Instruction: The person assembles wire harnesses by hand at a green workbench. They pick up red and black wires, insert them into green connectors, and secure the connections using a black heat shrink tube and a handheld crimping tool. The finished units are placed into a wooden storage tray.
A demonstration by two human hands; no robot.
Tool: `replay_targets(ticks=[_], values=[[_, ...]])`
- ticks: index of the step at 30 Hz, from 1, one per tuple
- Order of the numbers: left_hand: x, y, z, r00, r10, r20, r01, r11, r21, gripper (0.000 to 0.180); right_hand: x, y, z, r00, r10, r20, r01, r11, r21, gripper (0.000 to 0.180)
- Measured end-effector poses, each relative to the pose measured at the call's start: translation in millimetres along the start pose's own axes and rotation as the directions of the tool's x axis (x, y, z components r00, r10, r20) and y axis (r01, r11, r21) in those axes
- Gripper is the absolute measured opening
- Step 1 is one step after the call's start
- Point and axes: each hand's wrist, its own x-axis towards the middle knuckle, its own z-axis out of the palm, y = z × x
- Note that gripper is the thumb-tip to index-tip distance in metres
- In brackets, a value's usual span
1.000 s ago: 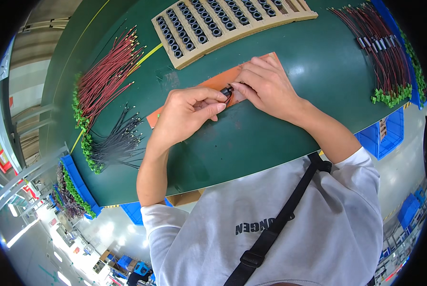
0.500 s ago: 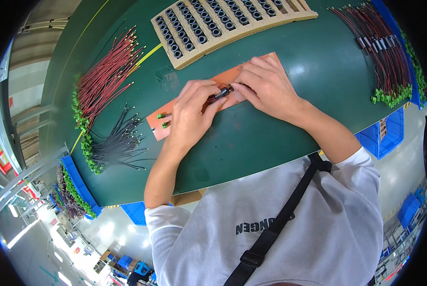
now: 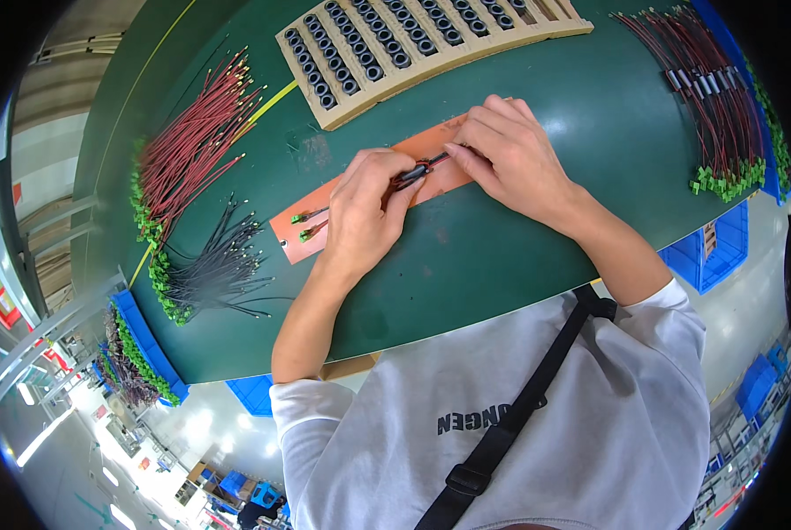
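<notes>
The left hand (image 3: pixel 362 201) pinches a black cylinder (image 3: pixel 410 178) between thumb and fingers, while the right hand (image 3: pixel 509 152), just right of that grip, holds the dark wire (image 3: pixel 439 158) leaving the cylinder. Beneath both hands lies an orange board (image 3: pixel 431 144), two green connectors (image 3: pixel 298 218) over it to the grip's left; a tray (image 3: pixel 338 117) of black rings (image 3: pixel 350 87) sits beyond.

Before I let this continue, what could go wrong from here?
The right grip pinches a thin dark wire; too hard a pull might strain it. The small black part could slip from the left grip. Two green connectors lie unheld on the orange strip and might shift.
</notes>
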Motion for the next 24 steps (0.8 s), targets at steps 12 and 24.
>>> replay_targets(ticks=[12,24], values=[[1.3,-4.8,-2.1,0.999,0.04,0.032,-0.04,0.999,-0.009,0.035,0.9,1.9,-3.6,0.999,0.043,0.015,-0.043,0.999,0.017,0.009],[5.1,0.0,-2.9,0.926,0.374,-0.059,-0.338,0.886,0.316,0.028,-1.3,5.4,-0.8,1.0,0.02,-0.001,-0.02,1.0,0.009,0.011]])
